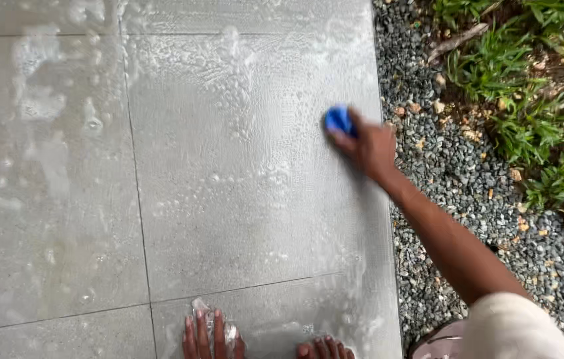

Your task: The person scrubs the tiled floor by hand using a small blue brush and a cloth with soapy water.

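The right hand (370, 147) is stretched out toward one o'clock, fingers clamped on a blue scrubber (339, 119) that presses on the wet tile (242, 199) near its right edge. The left hand is out of view, so its state cannot be told.

By the look of it the scrubbing is well along — suds (229, 60) cover most of this tile, thickest at twelve o'clock, and foam patches spread over the tile at nine o'clock too. The stretch at six o'clock, near the bare feet (212, 336), looks wet but thinly lathered, and nothing appears rinsed; that seems to be what is left.

A crumpled bit of clear plastic (229, 330) lies by the left foot. Gravel (455, 173) runs along the tile edge at three o'clock, with grass (535, 100) beyond at two o'clock — loose stones sit just beside the scrubber's path and could get dragged onto the tile.
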